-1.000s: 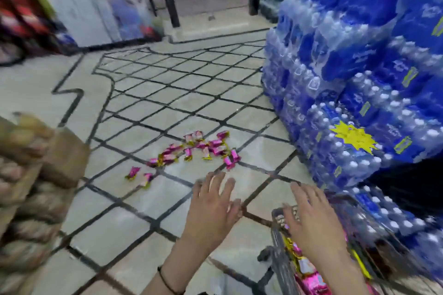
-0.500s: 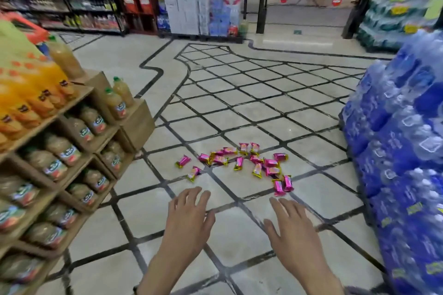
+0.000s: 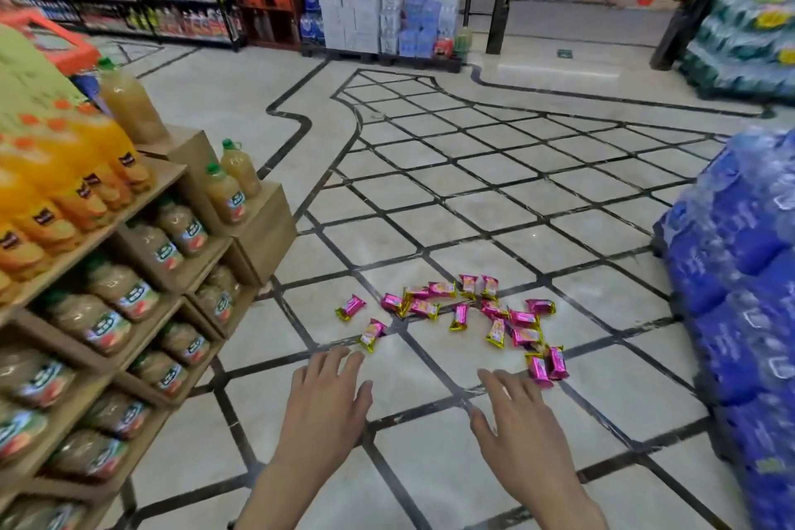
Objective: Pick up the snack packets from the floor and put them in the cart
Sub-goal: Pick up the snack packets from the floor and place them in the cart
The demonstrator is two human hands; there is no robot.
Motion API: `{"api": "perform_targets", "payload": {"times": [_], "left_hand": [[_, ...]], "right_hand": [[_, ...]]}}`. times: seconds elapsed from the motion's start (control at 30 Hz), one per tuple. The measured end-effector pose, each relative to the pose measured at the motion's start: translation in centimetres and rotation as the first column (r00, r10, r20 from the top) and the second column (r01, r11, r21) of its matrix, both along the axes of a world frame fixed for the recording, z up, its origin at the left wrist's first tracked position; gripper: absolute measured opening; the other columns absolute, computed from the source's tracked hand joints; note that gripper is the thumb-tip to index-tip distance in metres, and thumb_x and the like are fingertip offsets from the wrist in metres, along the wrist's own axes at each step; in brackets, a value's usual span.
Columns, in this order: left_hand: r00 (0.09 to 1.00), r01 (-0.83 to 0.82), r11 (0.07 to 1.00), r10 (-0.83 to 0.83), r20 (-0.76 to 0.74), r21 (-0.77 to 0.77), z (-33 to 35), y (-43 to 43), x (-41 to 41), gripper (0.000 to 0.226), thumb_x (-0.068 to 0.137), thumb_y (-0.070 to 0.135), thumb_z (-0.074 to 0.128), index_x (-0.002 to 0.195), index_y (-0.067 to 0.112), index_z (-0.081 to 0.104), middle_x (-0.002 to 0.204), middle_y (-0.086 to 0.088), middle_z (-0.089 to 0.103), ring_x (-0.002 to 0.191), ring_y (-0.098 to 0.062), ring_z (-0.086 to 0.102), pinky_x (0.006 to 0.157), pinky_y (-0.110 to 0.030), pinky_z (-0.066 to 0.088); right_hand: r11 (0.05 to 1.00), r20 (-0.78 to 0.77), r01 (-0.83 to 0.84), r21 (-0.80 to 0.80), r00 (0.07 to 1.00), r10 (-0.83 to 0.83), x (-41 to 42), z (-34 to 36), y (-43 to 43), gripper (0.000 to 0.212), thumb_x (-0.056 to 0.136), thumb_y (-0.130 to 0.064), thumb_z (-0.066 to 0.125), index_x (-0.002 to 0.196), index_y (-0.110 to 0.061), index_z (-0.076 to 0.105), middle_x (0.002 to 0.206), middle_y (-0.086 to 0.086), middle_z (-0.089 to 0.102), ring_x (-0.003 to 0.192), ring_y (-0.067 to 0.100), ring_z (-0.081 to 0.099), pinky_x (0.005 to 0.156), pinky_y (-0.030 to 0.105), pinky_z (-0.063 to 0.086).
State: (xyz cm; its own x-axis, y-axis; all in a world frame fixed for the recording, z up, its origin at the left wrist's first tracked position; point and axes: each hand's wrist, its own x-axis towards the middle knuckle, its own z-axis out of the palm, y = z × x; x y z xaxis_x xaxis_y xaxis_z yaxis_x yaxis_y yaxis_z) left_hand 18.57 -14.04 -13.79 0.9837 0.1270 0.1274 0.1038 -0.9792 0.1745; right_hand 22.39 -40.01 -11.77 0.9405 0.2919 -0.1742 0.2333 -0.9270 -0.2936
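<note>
1. The pink-and-yellow snack packets [image 3: 459, 316] lie loose on the tiled floor [image 3: 473, 228]. They form a band that runs left to right across the view, dipping toward the person at its right end. None is in a hand.
2. The pair of packets [image 3: 547, 366] at that right end lies just beyond the fingertips of the right hand [image 3: 516, 422], their long axes pointing roughly away from the person.
3. A single tilted packet [image 3: 372, 333] lies just ahead and slightly right of the left hand [image 3: 327, 400]. Each hand therefore has its own nearest target, and the right looks a shade closer.
4. Both hands reach forward palm down, with fingers straight and slightly spread, holding nothing.
5. The coming move is probably a short forward and downward reach, with a pinch across a packet's narrow width.
6. The cart is out of view.
7. A wooden shelf of juice bottles [image 3: 129, 271] stands to the left and stacked blue water packs [image 3: 740, 314] to the right.
</note>
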Motion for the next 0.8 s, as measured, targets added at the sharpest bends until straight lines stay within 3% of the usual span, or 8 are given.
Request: {"api": "perform_targets", "payload": {"times": [0.5,0.7,0.8], "left_hand": [[0.996,-0.053,0.999,0.053,-0.078,0.002,-3.0,9.1,22.3,0.03,0.09,0.035,0.066,0.118,0.026,0.063,0.118,0.005,0.062,0.103,-0.024,0.06,0.08,-0.04,0.052],[0.992,-0.038,0.999,0.039,-0.121,0.009,-3.9,14.0,29.3,0.033,0.085,0.031,0.074,0.115,0.023,0.065,0.116,0.003,0.064,0.101,-0.023,0.062,0.077,-0.039,0.053],[0.986,-0.026,1.0,0.026,-0.166,0.005,-5.2,17.3,33.0,0.033,0.081,0.028,0.077,0.112,0.022,0.066,0.114,0.002,0.065,0.098,-0.024,0.062,0.073,-0.039,0.052]], "right_hand": [[0.988,-0.058,-0.154,-0.004,0.986,0.154,24.2,-3.9,11.6,0.049,0.102,-0.045,0.037,0.148,-0.028,0.036,0.149,-0.007,0.041,0.137,0.023,0.034,0.098,0.037,0.044],[0.982,-0.067,-0.188,-0.032,0.98,0.186,32.6,-4.7,17.2,0.049,0.097,-0.044,0.041,0.141,-0.025,0.044,0.14,0.0,0.051,0.126,0.028,0.046,0.084,0.042,0.05],[0.986,-0.111,-0.164,-0.038,0.981,0.159,35.8,-5.9,20.1,0.049,0.099,-0.044,0.04,0.145,-0.025,0.039,0.144,-0.001,0.047,0.13,0.028,0.041,0.09,0.043,0.048]]}}
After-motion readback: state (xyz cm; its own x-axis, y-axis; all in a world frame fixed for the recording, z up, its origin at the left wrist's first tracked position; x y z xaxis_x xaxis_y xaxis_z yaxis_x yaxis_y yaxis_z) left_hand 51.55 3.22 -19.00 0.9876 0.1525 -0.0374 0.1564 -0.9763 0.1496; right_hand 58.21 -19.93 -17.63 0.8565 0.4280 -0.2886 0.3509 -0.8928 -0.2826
